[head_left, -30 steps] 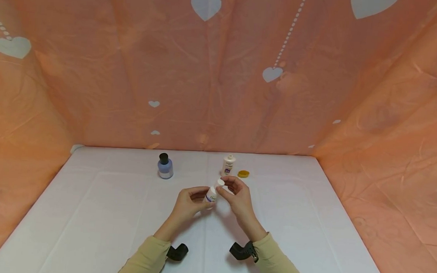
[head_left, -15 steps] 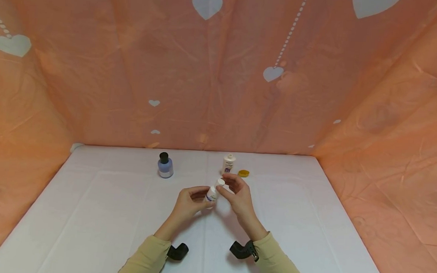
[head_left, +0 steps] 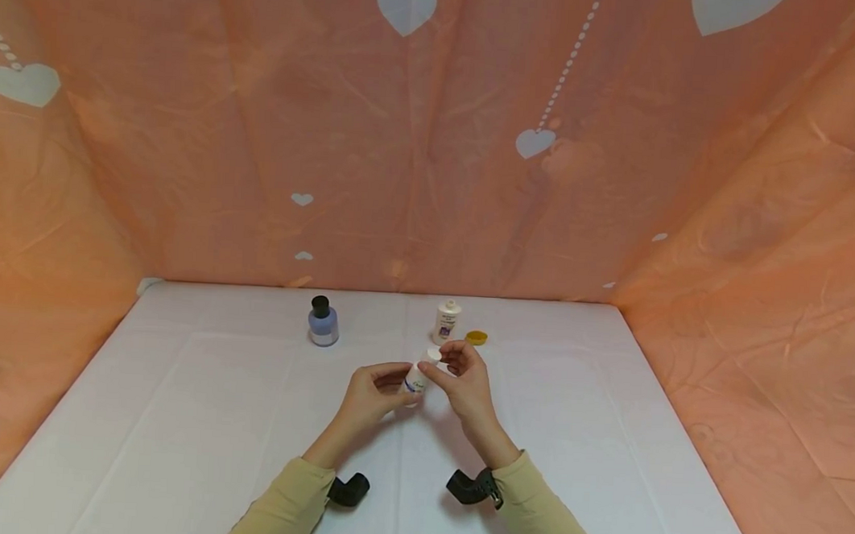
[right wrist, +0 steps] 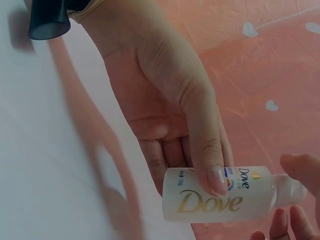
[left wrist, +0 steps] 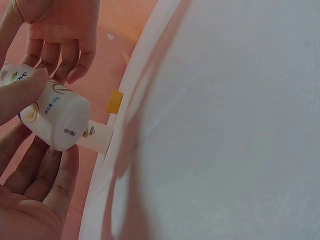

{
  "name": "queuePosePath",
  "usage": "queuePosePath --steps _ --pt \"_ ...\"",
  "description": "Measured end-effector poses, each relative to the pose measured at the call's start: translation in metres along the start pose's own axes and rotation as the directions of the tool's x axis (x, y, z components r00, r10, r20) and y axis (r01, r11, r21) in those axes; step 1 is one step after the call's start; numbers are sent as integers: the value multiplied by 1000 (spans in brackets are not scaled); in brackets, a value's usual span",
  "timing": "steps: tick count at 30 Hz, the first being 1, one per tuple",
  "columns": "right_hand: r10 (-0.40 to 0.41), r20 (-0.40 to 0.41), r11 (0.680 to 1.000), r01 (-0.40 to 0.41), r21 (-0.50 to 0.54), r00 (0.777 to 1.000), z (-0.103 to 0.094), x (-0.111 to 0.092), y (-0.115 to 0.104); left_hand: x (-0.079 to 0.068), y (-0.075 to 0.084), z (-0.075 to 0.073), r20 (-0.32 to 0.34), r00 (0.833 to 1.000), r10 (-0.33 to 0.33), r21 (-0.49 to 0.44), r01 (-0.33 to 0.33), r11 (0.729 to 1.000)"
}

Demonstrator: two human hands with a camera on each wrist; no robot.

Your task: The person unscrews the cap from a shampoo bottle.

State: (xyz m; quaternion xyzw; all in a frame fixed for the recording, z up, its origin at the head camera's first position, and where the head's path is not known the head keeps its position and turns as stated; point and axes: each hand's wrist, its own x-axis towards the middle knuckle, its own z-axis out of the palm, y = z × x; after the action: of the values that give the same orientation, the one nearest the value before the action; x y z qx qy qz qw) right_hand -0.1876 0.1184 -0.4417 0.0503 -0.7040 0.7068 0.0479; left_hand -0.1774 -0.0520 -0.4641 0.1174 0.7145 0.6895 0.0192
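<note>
Between both hands, above the table, tilts a small white Dove bottle (head_left: 413, 382) with a round white cap (head_left: 433, 354) at its upper end. My left hand (head_left: 368, 397) grips the body, thumb on one side and fingers on the other. The thumb of my right hand (head_left: 470, 389) and its fingertips pinch the cap. In the right wrist view the Dove bottle (right wrist: 215, 195) lies sideways across the left hand (right wrist: 175, 100), and the cap (right wrist: 290, 190) meets its neck. The left wrist view shows the base of the Dove bottle (left wrist: 70, 125).
A blue bottle (head_left: 323, 328) with a black top stands at the back left of the white table (head_left: 195, 416). Behind the hands stand another white bottle (head_left: 447, 324) with a narrow top and, beside it, a yellow lid (head_left: 476, 338). An orange heart-patterned sheet (head_left: 418, 162) encloses the table.
The right fingers have shifted slightly around the cap, and the cap has moved a little to the right. My left hand keeps its grip on the Dove bottle.
</note>
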Motion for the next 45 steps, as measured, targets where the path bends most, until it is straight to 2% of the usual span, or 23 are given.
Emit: queuePosePath --steps 4,9,13,20,27,32,36,41,45 --pt "-11 -9 999 10 -40 1000 2 -5 -13 4 -8 0 4 1000 9 5 -9 1000" --pt "-22 -15 999 22 -48 1000 2 -6 -15 10 -27 1 -7 1000 8 -12 -8 1000" --pt "-17 2 999 17 -31 1000 1 -5 -13 10 -31 1 -17 1000 16 -4 -16 1000" --pt "-21 75 999 19 33 997 -4 4 10 10 -30 0 -27 1000 4 -9 -4 1000" --pt "-65 124 998 61 36 990 -6 5 16 9 -29 0 -30 999 15 -20 -16 1000" --pt "-70 107 996 63 62 992 -4 5 15 9 -28 0 -35 999 20 -12 -20 1000" --pt "-33 80 998 29 60 996 -2 4 11 9 -29 1 -36 999 9 -9 -9 1000" --pt "1 44 999 -3 41 999 3 -4 -6 9 -30 2 -40 999 -1 -8 1 1000" --pt "-5 14 1000 5 22 1000 5 -6 -10 4 -15 2 -26 1000 -5 -4 4 1000"
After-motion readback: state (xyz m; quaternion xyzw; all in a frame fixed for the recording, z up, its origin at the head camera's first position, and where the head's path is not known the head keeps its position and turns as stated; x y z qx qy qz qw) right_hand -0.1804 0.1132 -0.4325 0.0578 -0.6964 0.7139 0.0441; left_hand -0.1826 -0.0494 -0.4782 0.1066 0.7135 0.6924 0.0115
